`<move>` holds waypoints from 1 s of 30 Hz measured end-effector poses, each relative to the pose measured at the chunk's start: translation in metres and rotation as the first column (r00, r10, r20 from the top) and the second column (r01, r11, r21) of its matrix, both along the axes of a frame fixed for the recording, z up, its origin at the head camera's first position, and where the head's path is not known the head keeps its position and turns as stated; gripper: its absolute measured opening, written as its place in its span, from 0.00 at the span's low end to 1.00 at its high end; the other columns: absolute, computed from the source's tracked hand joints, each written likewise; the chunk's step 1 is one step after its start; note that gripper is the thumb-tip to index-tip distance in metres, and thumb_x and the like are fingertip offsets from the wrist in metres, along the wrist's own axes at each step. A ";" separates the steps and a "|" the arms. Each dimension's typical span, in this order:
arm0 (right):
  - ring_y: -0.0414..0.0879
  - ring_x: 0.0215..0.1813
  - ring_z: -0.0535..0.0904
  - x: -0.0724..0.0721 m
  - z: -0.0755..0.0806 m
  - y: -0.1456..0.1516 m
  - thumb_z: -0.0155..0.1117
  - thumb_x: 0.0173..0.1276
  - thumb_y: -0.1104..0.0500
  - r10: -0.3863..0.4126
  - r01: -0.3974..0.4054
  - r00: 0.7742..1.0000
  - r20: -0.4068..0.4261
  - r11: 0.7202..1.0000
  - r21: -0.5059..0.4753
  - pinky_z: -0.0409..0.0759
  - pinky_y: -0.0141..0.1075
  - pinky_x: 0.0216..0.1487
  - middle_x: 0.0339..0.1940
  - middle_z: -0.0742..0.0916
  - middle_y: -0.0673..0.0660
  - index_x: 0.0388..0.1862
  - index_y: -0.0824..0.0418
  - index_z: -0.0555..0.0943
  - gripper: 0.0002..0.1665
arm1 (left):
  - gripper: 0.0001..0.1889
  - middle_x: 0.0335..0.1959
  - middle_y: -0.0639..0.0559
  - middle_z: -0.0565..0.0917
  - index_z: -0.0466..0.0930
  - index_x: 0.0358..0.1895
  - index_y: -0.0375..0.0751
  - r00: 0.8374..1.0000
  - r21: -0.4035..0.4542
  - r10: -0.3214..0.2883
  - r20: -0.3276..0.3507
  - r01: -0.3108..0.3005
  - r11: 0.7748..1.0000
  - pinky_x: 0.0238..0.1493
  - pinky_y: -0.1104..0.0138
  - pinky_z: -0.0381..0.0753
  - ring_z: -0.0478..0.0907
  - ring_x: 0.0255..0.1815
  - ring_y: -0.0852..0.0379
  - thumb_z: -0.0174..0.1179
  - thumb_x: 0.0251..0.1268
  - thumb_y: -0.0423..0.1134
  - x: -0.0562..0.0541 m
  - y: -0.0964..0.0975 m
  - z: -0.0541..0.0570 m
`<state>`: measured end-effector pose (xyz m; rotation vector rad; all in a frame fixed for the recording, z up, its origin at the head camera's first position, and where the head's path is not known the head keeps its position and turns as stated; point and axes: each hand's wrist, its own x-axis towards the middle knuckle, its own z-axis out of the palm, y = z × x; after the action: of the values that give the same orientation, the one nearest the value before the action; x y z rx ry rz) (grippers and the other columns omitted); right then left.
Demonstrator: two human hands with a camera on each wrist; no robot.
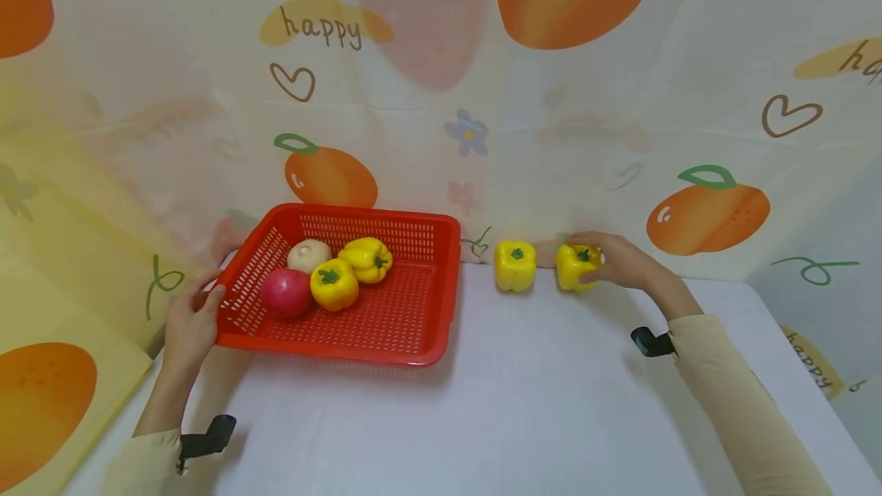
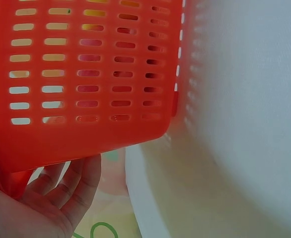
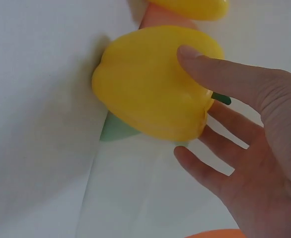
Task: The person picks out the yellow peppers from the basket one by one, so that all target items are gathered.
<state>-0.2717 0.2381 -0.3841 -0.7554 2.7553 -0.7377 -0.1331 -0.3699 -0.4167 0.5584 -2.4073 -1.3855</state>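
On the left, my left hand [image 1: 191, 325] grips the rim of a red plastic basket [image 1: 441, 327]; in the left wrist view its fingers [image 2: 83, 191] curl behind the slotted wall. Inside the basket lie a deep pink round fruit [image 1: 285, 293], a pale round one [image 1: 308, 256] and two yellow bell peppers [image 1: 334, 285]. To the right, my right hand [image 1: 620, 260] holds another yellow bell pepper [image 1: 573, 268] at the back of the table. The right wrist view shows the thumb on that pepper [image 3: 145, 84] and the other fingers behind it, partly hidden.
Between the basket and my right hand stands one more yellow bell pepper [image 1: 514, 266], upright near the cloth backdrop [image 1: 413, 128]. The backdrop has printed fruit and hearts and meets the rear edge of the white table [image 1: 524, 404].
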 end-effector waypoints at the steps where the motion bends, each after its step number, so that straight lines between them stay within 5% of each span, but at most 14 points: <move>1: 0.67 0.70 0.62 0.000 0.001 0.001 0.73 0.58 0.67 -0.003 0.003 1.000 0.000 1.000 0.003 0.60 0.61 0.68 0.68 0.72 0.70 0.67 0.69 0.71 0.37 | 0.24 0.35 0.59 0.77 0.66 0.71 0.38 1.000 -0.003 0.000 0.000 0.000 1.000 0.27 0.75 0.78 0.75 0.28 0.70 0.46 0.77 0.44 0.000 0.000 0.000; 12: 0.67 0.71 0.60 0.006 0.018 0.004 0.73 0.59 0.64 -0.014 0.014 1.000 -0.007 1.000 0.026 0.60 0.63 0.67 0.70 0.70 0.69 0.68 0.68 0.70 0.39 | 0.24 0.48 0.34 0.77 0.65 0.71 0.38 1.000 -0.025 0.013 0.018 -0.012 1.000 0.27 0.76 0.77 0.74 0.28 0.72 0.45 0.78 0.44 -0.001 0.003 0.001; 22: 0.68 0.65 0.68 0.015 0.041 -0.010 0.70 0.64 0.59 -0.031 0.031 0.999 -0.010 0.999 0.041 0.68 0.63 0.61 0.69 0.72 0.69 0.72 0.65 0.66 0.40 | 0.26 0.55 0.31 0.74 0.62 0.73 0.40 0.999 0.016 -0.004 0.045 0.003 1.000 0.29 0.76 0.78 0.73 0.31 0.70 0.44 0.78 0.45 0.000 0.003 0.000; 26: 0.64 0.60 0.74 0.016 0.040 -0.022 0.71 0.63 0.56 -0.051 0.042 0.989 -0.138 0.996 -0.074 0.73 0.59 0.59 0.63 0.77 0.67 0.67 0.65 0.72 0.35 | 0.26 0.52 0.33 0.75 0.63 0.73 0.38 0.999 0.001 -0.015 0.039 0.015 1.000 0.29 0.74 0.79 0.73 0.30 0.69 0.44 0.78 0.45 0.001 0.002 -0.001; 30: 0.57 0.49 0.80 0.014 0.033 -0.042 0.73 0.62 0.59 -0.148 0.045 0.936 -0.321 0.951 -0.306 0.79 0.54 0.51 0.53 0.84 0.63 0.58 0.66 0.79 0.26 | 0.26 0.41 0.50 0.79 0.64 0.72 0.37 0.999 0.016 -0.031 0.017 0.031 0.999 0.29 0.74 0.79 0.75 0.29 0.69 0.45 0.78 0.45 -0.001 0.001 0.000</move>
<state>-0.2581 0.1964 -0.3506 -0.8800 3.0482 -1.1596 -0.1337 -0.3688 -0.4171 0.5411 -2.4306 -1.4188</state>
